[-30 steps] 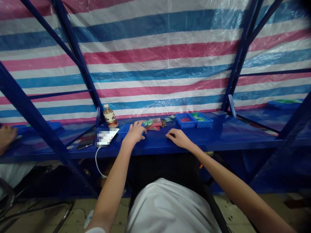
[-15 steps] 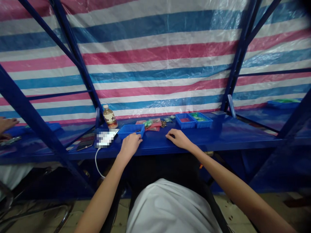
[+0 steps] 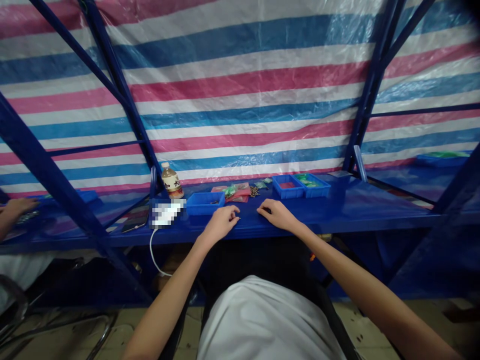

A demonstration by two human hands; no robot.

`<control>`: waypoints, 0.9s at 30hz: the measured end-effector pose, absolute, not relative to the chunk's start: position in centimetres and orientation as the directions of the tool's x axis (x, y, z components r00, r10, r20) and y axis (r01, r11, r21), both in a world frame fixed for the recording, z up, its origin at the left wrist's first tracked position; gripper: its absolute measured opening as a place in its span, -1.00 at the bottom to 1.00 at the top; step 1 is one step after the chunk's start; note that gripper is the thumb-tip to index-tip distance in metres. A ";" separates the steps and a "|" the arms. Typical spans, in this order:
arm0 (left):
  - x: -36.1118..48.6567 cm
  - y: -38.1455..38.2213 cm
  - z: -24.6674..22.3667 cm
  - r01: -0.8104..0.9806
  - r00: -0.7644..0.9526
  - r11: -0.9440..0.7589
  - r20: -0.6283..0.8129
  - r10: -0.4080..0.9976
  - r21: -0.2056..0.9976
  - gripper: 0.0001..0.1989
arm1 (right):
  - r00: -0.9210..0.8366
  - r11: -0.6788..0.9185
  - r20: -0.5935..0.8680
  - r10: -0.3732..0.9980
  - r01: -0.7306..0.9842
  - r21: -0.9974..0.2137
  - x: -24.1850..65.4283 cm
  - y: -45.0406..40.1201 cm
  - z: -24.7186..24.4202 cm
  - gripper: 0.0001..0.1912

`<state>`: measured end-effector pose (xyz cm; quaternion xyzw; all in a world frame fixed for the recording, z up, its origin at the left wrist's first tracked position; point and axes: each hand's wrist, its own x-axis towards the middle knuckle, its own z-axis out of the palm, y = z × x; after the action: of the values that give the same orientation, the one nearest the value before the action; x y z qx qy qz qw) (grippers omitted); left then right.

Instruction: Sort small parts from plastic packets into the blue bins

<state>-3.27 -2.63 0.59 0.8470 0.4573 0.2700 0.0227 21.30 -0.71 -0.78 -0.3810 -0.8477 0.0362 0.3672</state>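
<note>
Left hand (image 3: 221, 223) low on the blue metal bench (image 3: 360, 212), fingertips at the painted surface, just in front of a shallow blue plastic tray (image 3: 205, 204) and a little to its right; fingers (image 3: 230, 214) loosely curled, released, nothing visible between them. Right hand (image 3: 275, 215) on the bench close beside the left, fingers (image 3: 264, 210) slightly bent, also released and empty, touching none of the items. Along the back of the bench, beyond both hands: small plastic bags (image 3: 235, 191), green and red, in a loose heap; a little pile of metal parts (image 3: 255, 191), too small to identify; then two blue plastic trays (image 3: 300, 186) side by side, green items (image 3: 305, 178) in the right one. Left of the first tray, a pixelated white patch (image 3: 167, 212), a white cable (image 3: 152, 255) hanging below the bench edge, and a smartphone (image 3: 134, 222) just beside. Plastic drink bottle (image 3: 171, 181) upright near the back. Far left, a co-worker's hand (image 3: 18, 207) above a blurred shiny item (image 3: 28, 216). Striped pink, blue and white tarpaulin (image 3: 240, 90) behind everything.
</note>
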 end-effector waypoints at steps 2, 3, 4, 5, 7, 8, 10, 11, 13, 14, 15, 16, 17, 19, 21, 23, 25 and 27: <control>-1.9 -1.5 0.4 0.742 0.464 -0.610 0.445 0.766 0.277 -0.80 | -0.443 0.707 0.593 0.672 0.621 -0.338 21.3 -0.7 -0.8 -0.77; -1.2 -0.9 0.3 0.735 0.479 -0.622 0.443 0.758 0.269 -0.81 | -0.444 0.707 0.591 0.673 0.621 -0.339 21.3 -0.6 -0.9 -0.78; -0.6 -0.3 0.2 0.727 0.494 -0.634 0.439 0.750 0.265 -0.83 | -0.445 0.707 0.589 0.675 0.620 -0.341 21.3 -0.6 -0.9 -0.78; 0.0 0.2 0.1 0.718 0.505 -0.645 0.441 0.742 0.262 -0.85 | -0.444 0.706 0.588 0.676 0.619 -0.344 21.3 -0.6 -0.9 -0.78; 0.8 1.0 0.0 0.700 0.512 -0.665 0.467 0.721 0.260 -0.88 | -0.441 0.703 0.586 0.680 0.619 -0.350 21.3 -0.6 -0.9 -0.79; 1.0 1.1 -0.2 0.691 0.510 -0.675 0.487 0.709 0.258 -0.89 | -0.439 0.701 0.584 0.682 0.619 -0.354 21.3 -0.7 -0.9 -0.79; 1.2 1.1 -0.4 0.681 0.498 -0.685 0.522 0.692 0.258 -0.91 | -0.433 0.695 0.581 0.690 0.621 -0.362 21.3 -0.7 -0.9 -0.80; 1.1 1.1 -0.5 0.679 0.491 -0.686 0.533 0.689 0.261 -0.91 | -0.428 0.691 0.580 0.693 0.624 -0.365 21.3 -0.7 -1.0 -0.81; 0.9 0.9 -0.7 0.682 0.475 -0.680 0.545 0.691 0.268 -0.92 | -0.422 0.687 0.580 0.697 0.626 -0.369 21.3 -0.6 -1.0 -0.81; 0.9 0.8 -0.8 0.689 0.464 -0.673 0.549 0.695 0.270 -0.92 | -0.420 0.686 0.582 0.696 0.627 -0.369 21.3 -0.6 -1.0 -0.81; 0.8 0.8 -0.9 0.696 0.455 -0.665 0.550 0.700 0.272 -0.91 | -0.419 0.687 0.583 0.696 0.627 -0.368 21.3 -0.6 -1.0 -0.81; 0.8 0.8 -0.9 0.703 0.447 -0.657 0.550 0.706 0.272 -0.89 | -0.420 0.687 0.585 0.694 0.628 -0.365 21.3 -0.6 -1.0 -0.81; 0.8 0.8 -1.0 0.709 0.439 -0.650 0.550 0.711 0.274 -0.87 | -0.421 0.688 0.587 0.692 0.630 -0.360 21.2 -0.6 -1.0 -0.82; 0.9 0.7 -1.0 0.706 0.426 -0.644 0.549 0.719 0.296 -0.84 | -0.425 0.691 0.590 0.687 0.632 -0.350 21.2 -0.6 -1.0 -0.82; 1.1 0.5 -0.9 0.664 0.426 -0.658 0.544 0.723 0.354 -0.81 | -0.425 0.690 0.589 0.688 0.634 -0.349 21.2 -0.6 -1.0 -0.82; 1.2 0.1 -0.7 0.596 0.436 -0.682 0.543 0.718 0.423 -0.77 | -0.421 0.684 0.581 0.697 0.635 -0.360 21.2 -0.6 -1.0 -0.82; 1.3 -0.4 -0.5 0.524 0.452 -0.711 0.554 0.699 0.470 -0.76 | -0.430 0.687 0.571 0.699 0.624 -0.371 21.2 -0.6 -0.9 -0.81; 1.4 -0.7 -0.3 0.462 0.460 -0.733 0.572 0.679 0.499 -0.77 | -0.464 0.715 0.565 0.683 0.585 -0.383 21.2 -0.6 -0.8 -0.81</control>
<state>1.37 -0.75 -0.26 0.8432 0.3384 0.3945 0.1378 21.19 -0.61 -0.83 -0.3717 -0.8528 0.0674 0.3605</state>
